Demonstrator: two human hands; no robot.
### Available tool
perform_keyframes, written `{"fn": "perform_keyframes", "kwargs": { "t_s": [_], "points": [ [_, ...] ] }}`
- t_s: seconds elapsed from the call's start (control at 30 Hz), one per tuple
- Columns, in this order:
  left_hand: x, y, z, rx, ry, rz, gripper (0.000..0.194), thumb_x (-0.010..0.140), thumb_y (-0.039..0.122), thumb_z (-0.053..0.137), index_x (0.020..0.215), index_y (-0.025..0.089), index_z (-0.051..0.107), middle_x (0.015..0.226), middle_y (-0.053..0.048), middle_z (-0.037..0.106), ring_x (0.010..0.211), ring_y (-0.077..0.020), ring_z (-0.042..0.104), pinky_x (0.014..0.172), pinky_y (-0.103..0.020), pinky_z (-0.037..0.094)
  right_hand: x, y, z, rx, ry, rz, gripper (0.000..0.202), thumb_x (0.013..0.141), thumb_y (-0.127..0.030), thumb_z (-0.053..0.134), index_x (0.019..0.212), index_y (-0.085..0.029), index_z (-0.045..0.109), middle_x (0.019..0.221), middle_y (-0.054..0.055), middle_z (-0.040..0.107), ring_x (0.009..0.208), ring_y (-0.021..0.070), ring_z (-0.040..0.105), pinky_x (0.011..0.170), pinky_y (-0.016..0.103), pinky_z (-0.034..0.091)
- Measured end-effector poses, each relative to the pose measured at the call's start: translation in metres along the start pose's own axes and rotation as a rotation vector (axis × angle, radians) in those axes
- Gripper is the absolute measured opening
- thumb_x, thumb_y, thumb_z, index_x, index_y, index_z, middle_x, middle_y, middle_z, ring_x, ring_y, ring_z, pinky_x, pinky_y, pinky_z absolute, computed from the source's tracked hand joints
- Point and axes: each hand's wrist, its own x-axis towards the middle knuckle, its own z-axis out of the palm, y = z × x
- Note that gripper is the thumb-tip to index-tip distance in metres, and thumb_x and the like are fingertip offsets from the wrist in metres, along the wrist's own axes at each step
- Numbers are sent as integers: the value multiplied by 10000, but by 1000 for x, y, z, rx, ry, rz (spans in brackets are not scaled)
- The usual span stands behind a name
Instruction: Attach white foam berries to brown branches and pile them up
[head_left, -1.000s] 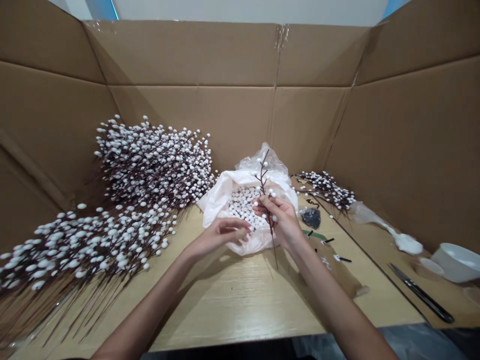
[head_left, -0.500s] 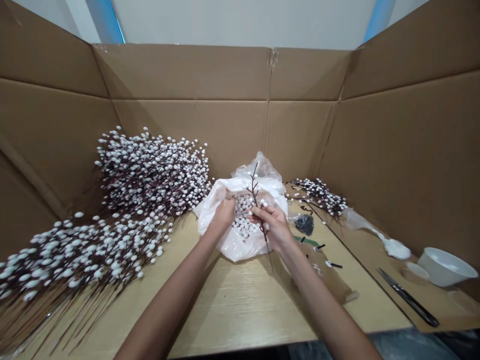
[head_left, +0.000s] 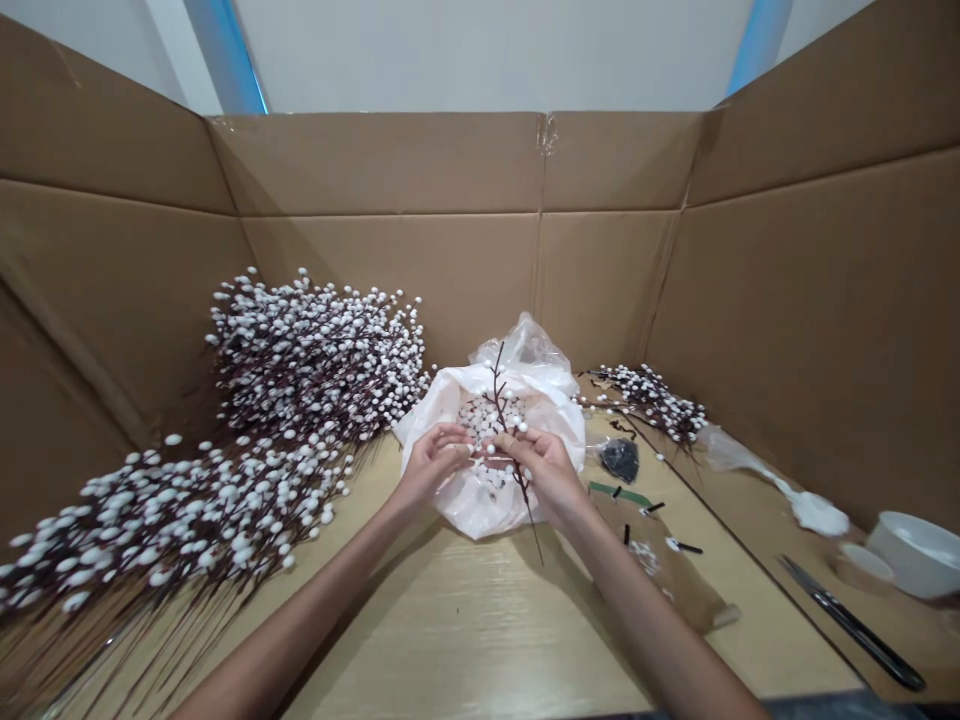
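In my right hand (head_left: 546,470) is a thin brown artificial twig (head_left: 501,385), pinched between thumb and fingers. It stands nearly upright, with a few white berries on its side shoots and its bare stem hanging below the hand. My left hand (head_left: 435,462) is just left of it, thumb and fingertips closed on a small white berry (head_left: 471,449), which is partly hidden. Both hands are over an open white plastic bag (head_left: 465,505) full of loose white berries (head_left: 491,412).
Bundles of white-berried stems (head_left: 315,360) lie at left, with a smaller bunch (head_left: 656,400) at back right. On the right are a bag of black bits (head_left: 619,459), a brown sheet (head_left: 675,590), a utility knife (head_left: 855,625) and a white bowl (head_left: 915,550). Cardboard walls (head_left: 390,255) surround the table.
My left hand has come out of the bag's berries and moved towards me, its fingertips now close to the twig. The twig stays in my right hand. The view has tilted slightly.
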Motion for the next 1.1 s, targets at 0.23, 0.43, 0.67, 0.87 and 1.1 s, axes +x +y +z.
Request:
{"fn": "perform_keyframes", "kwargs": {
  "t_s": [0.23,0.43,0.67,0.87,1.1],
  "points": [
    [-22,-3,-17,-506,50,-232,450,563,214,806,958,158,598,897,-45,700,738,-124,641,730,-228,488,4,9,11,-77,-64,75,270,555,-307,813,736,-140,703,750,42,721,694,162,671,718,295,547],
    [-21,-13,-21,-625,16,-302,359,615,117,745,953,148,627,942,-52,699,782,-117,644,759,-209,487,-3,16,10,-179,-111,126,236,568,-280,804,734,-140,712,751,29,711,693,143,659,737,283,544],
    [-23,-13,-21,-655,-23,-327,354,651,70,703,995,123,641,1011,-86,698,852,-157,661,785,-242,505,-9,17,10,-257,-107,85,252,589,-323,788,743,-146,697,762,20,702,716,134,627,716,263,515],
    [-26,-14,-20,-653,-23,-282,292,607,88,756,884,114,667,868,-59,708,808,-147,663,815,-235,498,-9,21,5,-383,-149,59,269,605,-381,764,726,-155,680,716,23,671,699,163,605,679,292,487],
    [-25,-15,-21,-617,-30,-288,242,538,112,797,762,86,708,768,-63,709,751,-136,660,789,-212,500,-8,22,0,-475,-144,7,230,602,-348,760,649,-158,638,647,8,610,645,143,549,633,278,446]
  ]
}}
